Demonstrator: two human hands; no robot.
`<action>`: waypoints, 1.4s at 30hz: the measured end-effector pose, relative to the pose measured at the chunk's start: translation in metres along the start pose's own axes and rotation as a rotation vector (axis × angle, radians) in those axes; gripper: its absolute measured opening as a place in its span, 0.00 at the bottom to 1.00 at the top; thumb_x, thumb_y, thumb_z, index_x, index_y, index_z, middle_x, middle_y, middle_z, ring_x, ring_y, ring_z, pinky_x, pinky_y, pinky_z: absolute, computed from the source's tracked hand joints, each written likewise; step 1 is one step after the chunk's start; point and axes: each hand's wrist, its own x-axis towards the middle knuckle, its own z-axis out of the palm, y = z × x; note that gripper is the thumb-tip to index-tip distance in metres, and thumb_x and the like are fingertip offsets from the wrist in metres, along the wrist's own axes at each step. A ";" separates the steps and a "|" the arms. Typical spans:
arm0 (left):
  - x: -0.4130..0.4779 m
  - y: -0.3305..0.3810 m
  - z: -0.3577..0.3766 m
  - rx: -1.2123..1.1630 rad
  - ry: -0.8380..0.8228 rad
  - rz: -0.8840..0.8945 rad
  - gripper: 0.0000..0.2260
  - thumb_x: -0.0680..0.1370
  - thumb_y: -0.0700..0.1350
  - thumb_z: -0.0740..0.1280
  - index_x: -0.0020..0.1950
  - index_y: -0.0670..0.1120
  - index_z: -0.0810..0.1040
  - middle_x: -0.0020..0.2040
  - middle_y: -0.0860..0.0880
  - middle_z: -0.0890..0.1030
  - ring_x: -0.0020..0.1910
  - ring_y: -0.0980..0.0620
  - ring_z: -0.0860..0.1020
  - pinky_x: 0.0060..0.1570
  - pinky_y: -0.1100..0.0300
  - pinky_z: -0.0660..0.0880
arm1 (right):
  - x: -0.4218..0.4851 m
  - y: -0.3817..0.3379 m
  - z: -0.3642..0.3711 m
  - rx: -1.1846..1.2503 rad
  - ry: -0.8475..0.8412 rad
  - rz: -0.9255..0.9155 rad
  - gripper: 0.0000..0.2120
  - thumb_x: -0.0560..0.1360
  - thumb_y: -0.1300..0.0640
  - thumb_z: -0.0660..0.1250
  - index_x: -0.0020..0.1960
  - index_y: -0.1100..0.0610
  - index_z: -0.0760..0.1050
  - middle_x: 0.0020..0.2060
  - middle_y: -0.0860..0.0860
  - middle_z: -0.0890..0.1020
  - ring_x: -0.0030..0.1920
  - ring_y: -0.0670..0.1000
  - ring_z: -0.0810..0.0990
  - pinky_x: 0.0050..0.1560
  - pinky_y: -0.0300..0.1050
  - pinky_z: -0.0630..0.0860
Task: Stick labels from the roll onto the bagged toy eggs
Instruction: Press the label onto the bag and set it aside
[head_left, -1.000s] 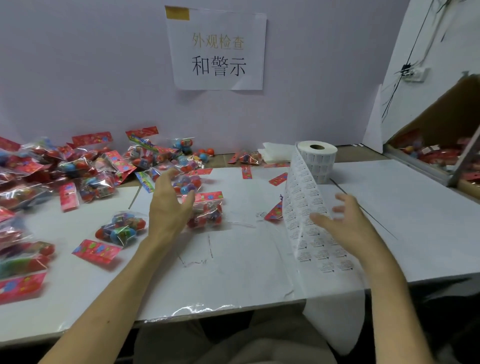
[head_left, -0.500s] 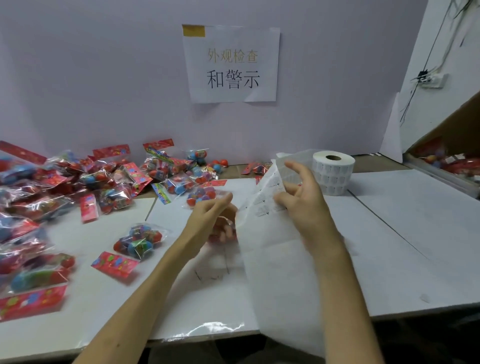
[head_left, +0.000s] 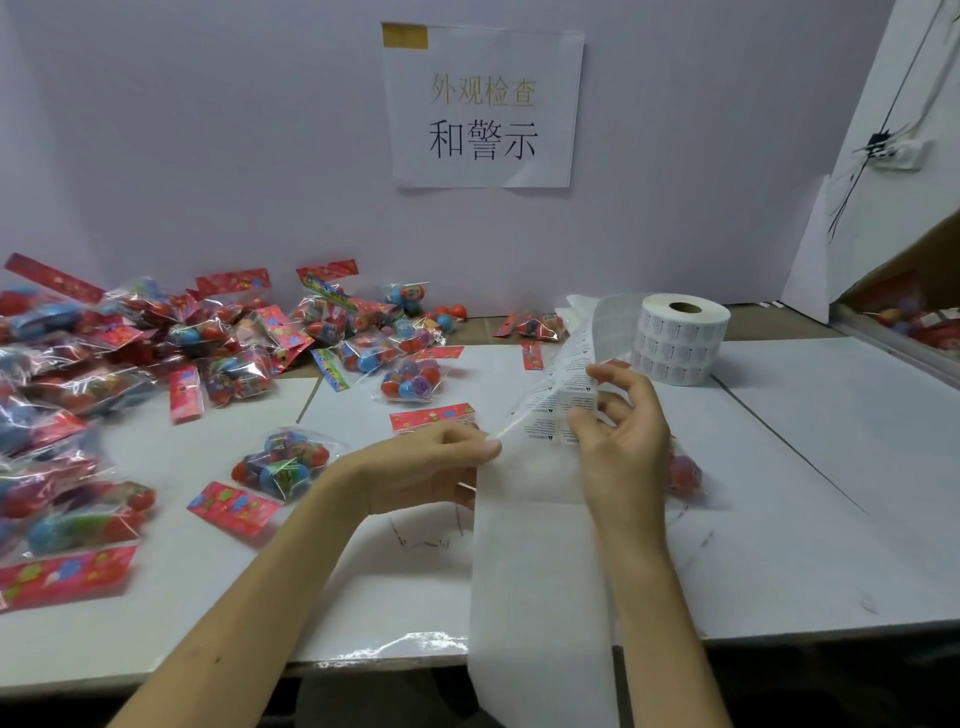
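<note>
The translucent label strip (head_left: 540, 545) veils the fingertips of the left hand (head_left: 431, 462), so its grip cannot be judged, and it runs off the bottom edge. Its print is too small to read. A bag of eggs (head_left: 685, 473) sits mostly hidden behind the right hand (head_left: 623, 441). The far-left bags (head_left: 47, 364) are blurred and cropped. The box (head_left: 909, 291), perhaps cardboard, is cropped too.

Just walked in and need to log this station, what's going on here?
A person is labelling bagged toy eggs at a table. The left hand holds the edge of the label strip running from the roll; the right hand pinches it at the printed labels, seemingly peeling one. Most bags lie piled at the left.
</note>
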 end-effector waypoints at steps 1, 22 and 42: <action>0.003 -0.003 -0.001 -0.002 0.004 -0.009 0.11 0.74 0.56 0.78 0.47 0.50 0.89 0.51 0.51 0.87 0.51 0.53 0.85 0.55 0.60 0.81 | -0.001 -0.001 0.000 -0.025 -0.008 -0.009 0.21 0.75 0.72 0.66 0.53 0.45 0.76 0.46 0.35 0.84 0.51 0.41 0.83 0.46 0.35 0.79; 0.010 -0.019 -0.009 0.045 0.227 0.041 0.19 0.78 0.37 0.73 0.67 0.34 0.77 0.59 0.40 0.83 0.56 0.47 0.83 0.55 0.56 0.78 | -0.010 -0.026 -0.011 -0.688 -0.410 -0.156 0.13 0.71 0.50 0.79 0.53 0.43 0.80 0.54 0.42 0.78 0.57 0.46 0.75 0.62 0.56 0.73; 0.004 0.001 0.006 0.004 0.071 0.070 0.10 0.73 0.40 0.73 0.52 0.51 0.89 0.53 0.47 0.87 0.53 0.49 0.85 0.52 0.62 0.81 | -0.007 -0.009 -0.013 -0.509 -0.324 -0.154 0.07 0.70 0.56 0.78 0.39 0.48 0.82 0.39 0.42 0.82 0.42 0.44 0.80 0.42 0.34 0.75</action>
